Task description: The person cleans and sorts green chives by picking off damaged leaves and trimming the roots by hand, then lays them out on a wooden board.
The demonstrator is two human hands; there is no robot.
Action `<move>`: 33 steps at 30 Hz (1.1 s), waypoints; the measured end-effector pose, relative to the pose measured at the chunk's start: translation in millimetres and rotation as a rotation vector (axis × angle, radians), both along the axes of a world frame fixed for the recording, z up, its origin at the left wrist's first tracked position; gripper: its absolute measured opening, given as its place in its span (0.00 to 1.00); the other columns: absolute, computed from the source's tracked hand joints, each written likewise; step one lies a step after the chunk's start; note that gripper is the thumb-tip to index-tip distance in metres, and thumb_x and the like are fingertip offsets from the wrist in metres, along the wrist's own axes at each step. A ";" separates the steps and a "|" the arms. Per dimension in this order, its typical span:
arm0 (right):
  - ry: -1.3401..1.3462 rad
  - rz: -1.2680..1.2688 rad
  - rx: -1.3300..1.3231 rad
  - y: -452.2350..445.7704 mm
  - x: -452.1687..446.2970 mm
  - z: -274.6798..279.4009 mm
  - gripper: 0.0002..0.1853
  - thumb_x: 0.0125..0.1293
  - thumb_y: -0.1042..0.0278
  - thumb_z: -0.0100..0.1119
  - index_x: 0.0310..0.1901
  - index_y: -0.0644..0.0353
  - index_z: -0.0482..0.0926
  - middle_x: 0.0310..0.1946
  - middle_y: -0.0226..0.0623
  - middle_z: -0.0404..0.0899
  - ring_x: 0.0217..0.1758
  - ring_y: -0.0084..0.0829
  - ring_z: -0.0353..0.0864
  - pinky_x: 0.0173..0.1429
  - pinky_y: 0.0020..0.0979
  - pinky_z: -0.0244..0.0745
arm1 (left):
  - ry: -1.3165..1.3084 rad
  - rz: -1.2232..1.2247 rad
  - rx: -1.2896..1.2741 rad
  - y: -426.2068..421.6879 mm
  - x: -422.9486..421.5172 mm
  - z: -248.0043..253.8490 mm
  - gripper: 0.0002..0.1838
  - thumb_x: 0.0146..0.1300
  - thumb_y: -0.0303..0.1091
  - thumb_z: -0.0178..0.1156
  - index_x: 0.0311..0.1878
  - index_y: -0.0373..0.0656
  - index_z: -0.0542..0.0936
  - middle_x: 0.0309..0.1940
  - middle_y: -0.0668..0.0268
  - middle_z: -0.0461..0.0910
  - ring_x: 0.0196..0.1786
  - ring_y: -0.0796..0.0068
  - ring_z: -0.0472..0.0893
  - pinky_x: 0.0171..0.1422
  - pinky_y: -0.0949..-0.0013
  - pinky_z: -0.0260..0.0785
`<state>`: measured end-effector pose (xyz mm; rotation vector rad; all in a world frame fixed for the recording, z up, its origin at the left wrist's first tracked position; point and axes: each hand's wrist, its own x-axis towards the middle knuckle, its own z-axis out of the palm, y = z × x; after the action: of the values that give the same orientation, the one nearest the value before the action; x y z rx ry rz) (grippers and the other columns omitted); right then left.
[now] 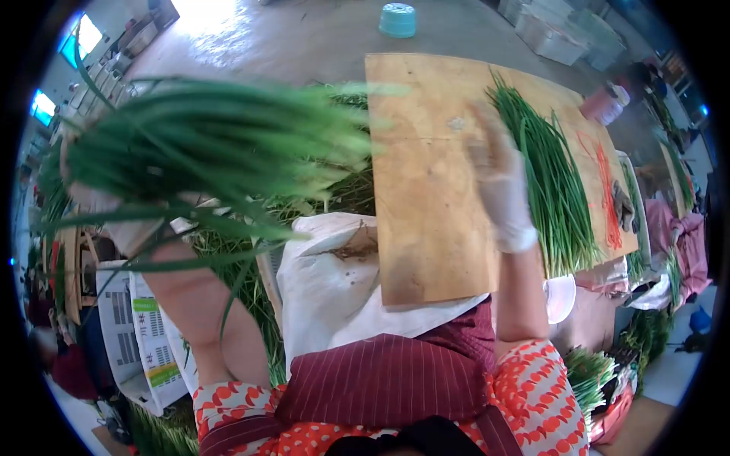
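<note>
A large bunch of long green stalks, blurred by motion, is held up at the left by my left hand, which is gloved and partly covered by the leaves. The pale stalk ends point right, over the edge of a wooden board. Above the board's middle is my right hand, in a whitish glove, its fingers smeared by motion. Just right of it, a second bunch of green stalks lies on the board. Red ties lie on the board's right part.
White cloth hangs in front of the board's left side. Loose greens lie behind it. A white crate stands lower left, a turquoise tub on the floor ahead, a pink container at the board's far right. Another person is at far left.
</note>
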<state>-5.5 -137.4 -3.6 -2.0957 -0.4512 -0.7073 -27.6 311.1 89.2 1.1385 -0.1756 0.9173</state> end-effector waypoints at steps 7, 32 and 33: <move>0.058 -0.271 0.331 -97.0 -60.6 28.7 0.18 0.68 0.74 0.47 0.59 0.63 0.68 0.58 0.37 0.70 0.62 0.25 0.65 0.66 0.25 0.55 | 0.120 -0.428 -0.450 -151.5 69.5 -86.2 0.12 0.64 0.43 0.47 0.38 0.44 0.73 0.34 0.63 0.76 0.40 0.68 0.77 0.47 0.61 0.71; 0.719 0.517 -0.519 -4.9 60.8 -56.8 0.40 0.53 0.37 0.57 0.61 0.60 0.65 0.48 0.55 0.74 0.53 0.52 0.72 0.57 0.41 0.66 | 0.202 -0.584 -0.678 -181.7 64.0 -193.5 0.08 0.59 0.33 0.56 0.40 0.43 0.74 0.29 0.71 0.74 0.34 0.73 0.74 0.53 0.64 0.68; 0.731 0.516 -0.516 -13.5 42.7 -58.4 0.40 0.53 0.37 0.57 0.61 0.60 0.65 0.48 0.55 0.74 0.53 0.52 0.72 0.57 0.41 0.66 | 0.225 -0.609 -0.678 -188.1 70.2 -187.9 0.08 0.59 0.33 0.56 0.40 0.43 0.74 0.29 0.70 0.74 0.33 0.74 0.74 0.52 0.65 0.68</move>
<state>37.2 -150.9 -62.0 -2.3641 -0.7555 0.5242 42.6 123.0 -98.6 0.4923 -0.0138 0.2538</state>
